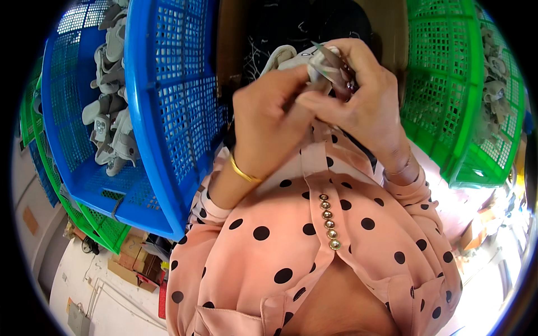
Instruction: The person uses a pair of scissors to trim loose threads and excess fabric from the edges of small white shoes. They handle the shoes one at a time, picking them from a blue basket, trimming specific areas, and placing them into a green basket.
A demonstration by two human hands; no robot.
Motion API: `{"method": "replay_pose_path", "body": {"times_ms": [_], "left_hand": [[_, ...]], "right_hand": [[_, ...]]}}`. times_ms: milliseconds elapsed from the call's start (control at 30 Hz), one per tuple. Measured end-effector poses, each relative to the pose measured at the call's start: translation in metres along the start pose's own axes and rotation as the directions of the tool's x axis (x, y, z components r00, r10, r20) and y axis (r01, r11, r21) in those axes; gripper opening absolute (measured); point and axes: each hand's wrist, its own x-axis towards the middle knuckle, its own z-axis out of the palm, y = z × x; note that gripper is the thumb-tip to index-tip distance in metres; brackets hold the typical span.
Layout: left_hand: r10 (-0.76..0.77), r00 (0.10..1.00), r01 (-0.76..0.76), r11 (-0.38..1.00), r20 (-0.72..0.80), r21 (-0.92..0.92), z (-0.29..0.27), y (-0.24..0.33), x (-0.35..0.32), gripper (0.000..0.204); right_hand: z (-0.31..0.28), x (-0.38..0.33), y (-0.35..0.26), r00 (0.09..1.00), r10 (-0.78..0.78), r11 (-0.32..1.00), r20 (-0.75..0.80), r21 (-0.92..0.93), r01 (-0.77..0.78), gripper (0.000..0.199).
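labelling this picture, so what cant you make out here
Head view:
Pale piece: partly covered by the left hand, itself blurred.
Pointed tool: partly hidden by the right hand.
Blue basket: cut off by the top edge.
Green basket at right: its contents too small and blurred to identify.

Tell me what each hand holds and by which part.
The right hand holds a pointed metal tool, away from its tip; the left hand pinches a pale shoe-like piece, exact spot too blurred to tell.

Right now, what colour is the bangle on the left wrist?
The bangle is yellow-gold, best seen in head view.
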Motion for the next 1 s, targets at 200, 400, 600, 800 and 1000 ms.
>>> {"method": "replay_pose_path", "body": {"times_ms": [200, 400, 600, 800, 1000], "left_hand": [[0.376, 0.922, -0.358, 0.919, -0.093, 0.164, 0.006, -0.007, 0.008, 0.033], [0.167, 0.969, -0.184, 0.980, 0.181, 0.079, 0.021, -0.022, 0.008, 0.025], [-0.206, 0.959, 0.237, 0.959, 0.193, -0.157, 0.031, -0.042, -0.010, 0.023], [-0.284, 0.953, 0.300, 0.928, 0.105, -0.221, 0.032, -0.047, -0.012, 0.016], [-0.290, 0.957, 0.276, 0.930, -0.023, -0.243, 0.041, -0.068, -0.015, 0.014]], "right_hand": [[-0.034, 0.011, 0.019, 0.991, -0.013, 0.871, 0.134, 0.488, -0.055, 0.024], [-0.033, 0.004, 0.036, 0.945, -0.009, 0.616, 0.327, 0.747, -0.252, 0.031], [-0.008, -0.012, 0.063, 0.917, 0.252, 0.800, 0.309, 0.467, -0.377, 0.012], [0.006, -0.019, 0.067, 0.901, 0.305, 0.789, 0.308, 0.448, -0.421, 0.016], [0.016, -0.018, 0.079, 0.901, 0.348, 0.769, 0.261, 0.470, -0.433, 0.017]]}}
